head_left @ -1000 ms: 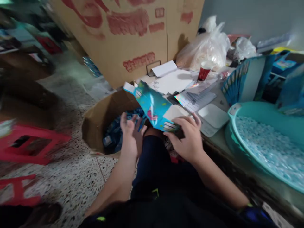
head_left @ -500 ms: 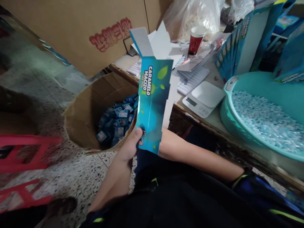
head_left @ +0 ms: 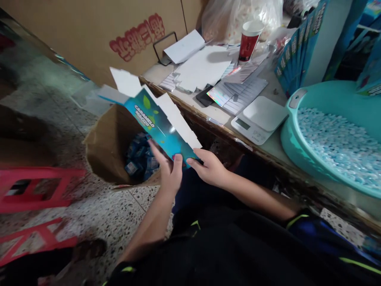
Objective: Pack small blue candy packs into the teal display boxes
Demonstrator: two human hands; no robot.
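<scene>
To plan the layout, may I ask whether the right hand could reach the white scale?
Probably yes: the right hand holds the blue carton, but nothing visible blocks its way to the white scale.

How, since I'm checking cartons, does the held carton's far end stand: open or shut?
Open: on the blue carton, white-faced flaps splay outward at that end.

I've got the left hand and right hand both holding a blue carton, white flaps sticking out, cardboard box of blue packs near it. White scale sits on the counter, just beside a teal tub.
</scene>
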